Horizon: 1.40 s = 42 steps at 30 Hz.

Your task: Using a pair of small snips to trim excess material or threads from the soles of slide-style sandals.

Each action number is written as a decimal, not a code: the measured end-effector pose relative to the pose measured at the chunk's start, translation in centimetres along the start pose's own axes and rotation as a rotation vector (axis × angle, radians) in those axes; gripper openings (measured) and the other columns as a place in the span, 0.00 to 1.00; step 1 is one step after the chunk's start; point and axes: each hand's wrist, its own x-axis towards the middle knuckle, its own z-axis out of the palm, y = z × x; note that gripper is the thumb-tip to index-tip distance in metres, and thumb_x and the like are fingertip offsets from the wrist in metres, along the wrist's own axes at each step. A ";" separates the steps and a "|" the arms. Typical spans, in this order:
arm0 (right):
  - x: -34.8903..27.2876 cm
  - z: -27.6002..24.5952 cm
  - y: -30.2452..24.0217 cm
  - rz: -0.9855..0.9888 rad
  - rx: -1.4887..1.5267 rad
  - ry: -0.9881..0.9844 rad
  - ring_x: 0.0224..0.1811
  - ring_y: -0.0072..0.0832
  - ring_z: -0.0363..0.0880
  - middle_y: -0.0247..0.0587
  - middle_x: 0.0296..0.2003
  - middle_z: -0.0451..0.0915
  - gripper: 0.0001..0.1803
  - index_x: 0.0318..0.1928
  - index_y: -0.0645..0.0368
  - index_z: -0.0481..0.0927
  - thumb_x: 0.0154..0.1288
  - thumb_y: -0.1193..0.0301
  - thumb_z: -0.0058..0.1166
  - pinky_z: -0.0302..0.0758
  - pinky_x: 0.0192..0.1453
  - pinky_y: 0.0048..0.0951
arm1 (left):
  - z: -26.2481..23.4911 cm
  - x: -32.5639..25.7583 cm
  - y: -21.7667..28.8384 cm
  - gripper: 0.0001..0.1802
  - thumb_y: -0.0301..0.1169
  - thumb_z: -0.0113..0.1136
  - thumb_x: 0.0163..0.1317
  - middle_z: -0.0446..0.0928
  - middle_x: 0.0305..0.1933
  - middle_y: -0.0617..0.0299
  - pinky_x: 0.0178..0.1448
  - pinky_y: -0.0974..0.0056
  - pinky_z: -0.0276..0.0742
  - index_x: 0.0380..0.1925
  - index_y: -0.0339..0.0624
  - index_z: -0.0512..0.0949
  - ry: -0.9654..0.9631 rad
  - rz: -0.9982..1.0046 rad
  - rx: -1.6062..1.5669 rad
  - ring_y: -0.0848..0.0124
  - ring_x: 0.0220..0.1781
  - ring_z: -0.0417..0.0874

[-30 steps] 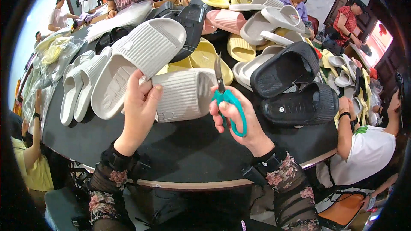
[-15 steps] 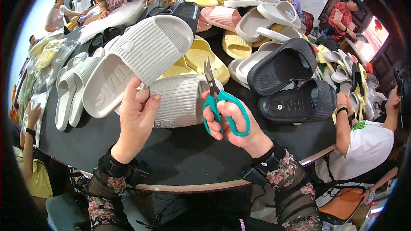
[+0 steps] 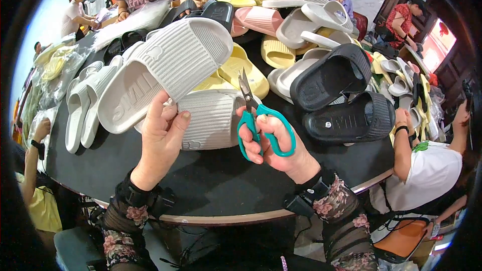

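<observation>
My left hand grips a pair of white ribbed slide sandals; one is raised and tilted up to the right, the other lies behind my fingers. My right hand holds teal-handled scissors upright, blades closed and pointing up, right beside the lower white sandal's edge. Both hands are over the near part of a round black table.
The table is piled with sandals: black ones to the right, yellow ones in the middle, pink and white further back, white pairs at left. Several people sit around the rim, one in white close on my right.
The white sandals have come up and nearer to me. My right hand has turned the scissors upright and moved them toward the sandal's edge.
</observation>
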 end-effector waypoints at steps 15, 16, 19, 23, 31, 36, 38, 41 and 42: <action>-0.3 -0.2 -0.2 0.001 0.047 -0.031 0.24 0.21 0.68 0.37 0.30 0.71 0.22 0.53 0.60 0.67 0.62 0.63 0.48 0.66 0.22 0.24 | 0.3 0.3 -0.4 0.25 0.17 0.47 0.64 0.78 0.42 0.49 0.46 0.72 0.72 0.61 0.31 0.54 0.002 0.028 -0.012 0.74 0.43 0.78; -0.2 0.0 -0.1 0.010 0.044 -0.039 0.24 0.21 0.68 0.37 0.30 0.71 0.22 0.53 0.60 0.67 0.62 0.63 0.48 0.66 0.22 0.24 | 0.2 0.2 -0.4 0.25 0.17 0.47 0.64 0.78 0.42 0.49 0.46 0.72 0.72 0.61 0.31 0.54 0.006 0.027 -0.012 0.74 0.43 0.78; 0.0 0.2 0.1 0.020 0.044 -0.041 0.24 0.21 0.68 0.37 0.29 0.71 0.21 0.53 0.60 0.66 0.62 0.63 0.48 0.66 0.22 0.24 | 0.1 0.1 -0.2 0.26 0.18 0.47 0.64 0.78 0.42 0.49 0.46 0.72 0.72 0.61 0.31 0.54 0.027 0.018 -0.029 0.74 0.43 0.78; 0.1 -0.2 0.2 0.012 0.071 -0.051 0.24 0.21 0.68 0.36 0.29 0.71 0.21 0.53 0.60 0.66 0.63 0.63 0.47 0.66 0.22 0.24 | 0.1 0.1 0.0 0.25 0.17 0.47 0.64 0.78 0.43 0.49 0.47 0.72 0.72 0.61 0.32 0.54 0.021 0.032 -0.023 0.74 0.43 0.78; 0.2 -0.4 0.1 -0.006 0.077 -0.029 0.23 0.21 0.67 0.35 0.28 0.70 0.20 0.51 0.59 0.67 0.64 0.62 0.47 0.65 0.21 0.24 | 0.1 0.2 -0.3 0.26 0.17 0.47 0.64 0.77 0.46 0.48 0.49 0.71 0.72 0.61 0.32 0.55 0.013 0.033 -0.071 0.73 0.46 0.78; 0.3 -0.7 0.2 -0.012 0.115 -0.023 0.21 0.19 0.66 0.35 0.27 0.70 0.19 0.51 0.59 0.67 0.64 0.62 0.48 0.63 0.19 0.21 | -0.1 0.2 -0.4 0.26 0.17 0.46 0.64 0.77 0.47 0.48 0.50 0.71 0.72 0.61 0.33 0.54 -0.004 0.027 -0.055 0.72 0.47 0.78; 0.2 -0.4 0.2 -0.050 0.107 0.016 0.19 0.18 0.65 0.35 0.26 0.70 0.19 0.50 0.60 0.67 0.64 0.62 0.49 0.61 0.16 0.20 | 0.2 0.3 -0.3 0.26 0.17 0.47 0.64 0.77 0.45 0.49 0.49 0.71 0.72 0.62 0.33 0.54 0.015 0.024 -0.083 0.73 0.45 0.78; 0.1 -0.2 0.0 -0.080 0.107 0.080 0.18 0.16 0.65 0.34 0.25 0.70 0.18 0.49 0.61 0.68 0.64 0.63 0.49 0.61 0.15 0.19 | -0.2 0.3 -0.9 0.27 0.17 0.48 0.64 0.78 0.41 0.53 0.45 0.71 0.73 0.62 0.33 0.54 0.027 0.003 -0.080 0.75 0.40 0.77; 0.1 -0.1 0.0 -0.079 0.108 0.079 0.18 0.16 0.65 0.34 0.25 0.70 0.18 0.49 0.61 0.68 0.64 0.63 0.49 0.61 0.15 0.19 | -0.4 0.3 -1.1 0.28 0.18 0.48 0.63 0.78 0.38 0.55 0.43 0.72 0.73 0.63 0.33 0.53 0.019 -0.013 -0.050 0.77 0.37 0.76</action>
